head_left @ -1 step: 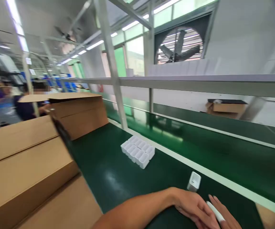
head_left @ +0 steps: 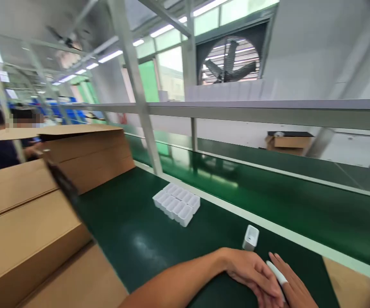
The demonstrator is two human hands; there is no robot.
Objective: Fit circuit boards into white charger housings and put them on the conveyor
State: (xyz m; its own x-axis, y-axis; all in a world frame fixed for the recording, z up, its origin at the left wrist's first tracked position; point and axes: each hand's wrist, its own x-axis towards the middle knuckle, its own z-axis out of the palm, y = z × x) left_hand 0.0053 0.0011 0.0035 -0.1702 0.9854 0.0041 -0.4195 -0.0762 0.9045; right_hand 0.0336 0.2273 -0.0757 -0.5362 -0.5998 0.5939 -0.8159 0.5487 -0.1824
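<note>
My left hand (head_left: 252, 271) lies flat on the dark green table (head_left: 133, 239), its forearm coming in from the lower left. My right hand (head_left: 297, 288) rests beside it, fingers touching, with a white cover on one finger. Neither hand holds anything. A single small white block (head_left: 251, 237) stands upright just beyond my left hand, apart from it. Farther out sits a tight cluster of several white blocks (head_left: 176, 203).
Stacked flat cardboard boxes (head_left: 27, 214) fill the left side. A green conveyor belt (head_left: 268, 192) runs behind a pale strip, under a metal rail (head_left: 236, 112) on posts. An open carton (head_left: 287, 142) sits beyond. Another person (head_left: 8, 141) works at far left. A wall fan (head_left: 230, 60) hangs high behind the line.
The view has turned slightly right, so everything sits a little further left in the picture. My hands stay resting together on the table.
</note>
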